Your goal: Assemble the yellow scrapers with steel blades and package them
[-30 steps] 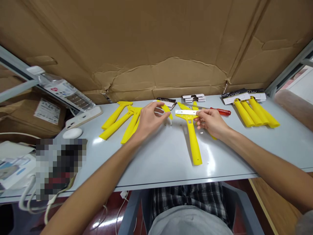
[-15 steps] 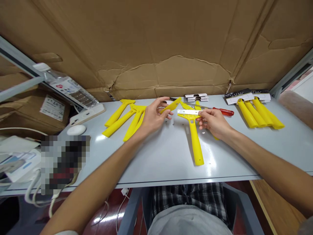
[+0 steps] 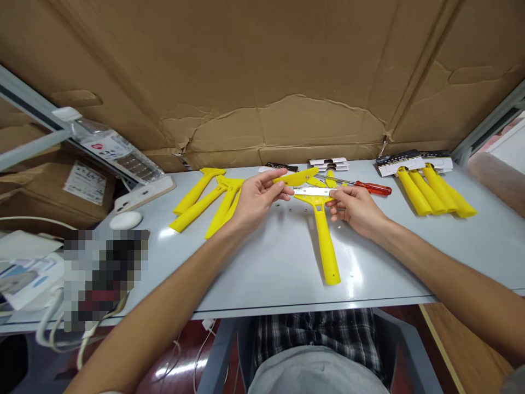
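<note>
My left hand (image 3: 259, 201) pinches a flat yellow plastic cover piece (image 3: 298, 177) between thumb and fingers. Just below that piece lies a metal blade (image 3: 310, 191), set across the wide head of a yellow scraper (image 3: 327, 246). The scraper's handle points toward me. At the right end of the blade, my right hand (image 3: 356, 209) is closed with thumb and fingers on the scraper head. Another yellow piece (image 3: 315, 181) lies behind the head, partly covered. Small screws or nuts (image 3: 290, 209) are scattered on the table between my hands.
A red-handled screwdriver (image 3: 372, 188) lies behind my right hand. Several yellow scraper handles (image 3: 197, 209) rest at left, and carded yellow scrapers (image 3: 424, 189) at right. A cardboard wall (image 3: 287, 71) closes the back. A bottle (image 3: 118, 150), power strip (image 3: 145, 194) and white mouse (image 3: 126, 220) stand left.
My left hand has moved the yellow cover piece right and turned it closer to level, over the blade. The scraper has shifted slightly toward me, with my right hand still on its head.
</note>
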### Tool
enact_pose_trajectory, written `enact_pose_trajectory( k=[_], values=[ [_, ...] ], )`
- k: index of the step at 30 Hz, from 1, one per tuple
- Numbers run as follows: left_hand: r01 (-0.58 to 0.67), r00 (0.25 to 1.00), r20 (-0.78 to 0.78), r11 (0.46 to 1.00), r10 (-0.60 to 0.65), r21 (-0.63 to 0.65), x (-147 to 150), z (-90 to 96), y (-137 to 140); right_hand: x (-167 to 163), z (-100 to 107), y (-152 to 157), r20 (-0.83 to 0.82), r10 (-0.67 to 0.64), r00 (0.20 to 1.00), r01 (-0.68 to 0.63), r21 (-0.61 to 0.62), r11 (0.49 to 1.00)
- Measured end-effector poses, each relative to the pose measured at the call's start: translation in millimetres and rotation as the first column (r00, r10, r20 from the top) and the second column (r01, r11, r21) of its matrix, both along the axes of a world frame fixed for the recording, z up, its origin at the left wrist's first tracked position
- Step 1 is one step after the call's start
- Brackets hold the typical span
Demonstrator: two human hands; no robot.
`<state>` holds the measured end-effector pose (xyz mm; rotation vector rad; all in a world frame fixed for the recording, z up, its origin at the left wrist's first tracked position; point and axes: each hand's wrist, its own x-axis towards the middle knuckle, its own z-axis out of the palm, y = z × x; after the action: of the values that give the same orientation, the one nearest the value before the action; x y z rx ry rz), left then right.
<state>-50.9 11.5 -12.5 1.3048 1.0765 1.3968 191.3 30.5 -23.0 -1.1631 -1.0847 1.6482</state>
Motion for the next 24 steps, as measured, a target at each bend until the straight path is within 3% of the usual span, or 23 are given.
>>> enact_pose_trajectory(
  k=[15,18,21,24],
  values=[
    [-0.081,0.958,-0.268,0.993,0.103,0.091,6.9,-3.2,-4.8,-1.3,2.8,-2.6,-0.005,0.029,1.000,-0.029,-0.032,0.999],
    [-0.054,0.978,-0.200,0.999,0.054,0.003,7.8,-5.6,-3.9,-0.7,3.1,-2.2,-0.006,0.025,1.000,-0.025,-0.028,0.999],
    [-0.021,0.999,-0.037,0.996,0.017,-0.090,8.4,-8.4,-2.2,-0.2,4.1,-2.3,-0.003,0.026,1.000,-0.026,-0.025,0.999],
    [-0.008,0.999,0.036,0.992,0.013,-0.124,9.1,-10.4,-1.1,0.2,4.7,-2.3,0.001,0.023,1.000,-0.023,-0.025,0.999]
  ],
)
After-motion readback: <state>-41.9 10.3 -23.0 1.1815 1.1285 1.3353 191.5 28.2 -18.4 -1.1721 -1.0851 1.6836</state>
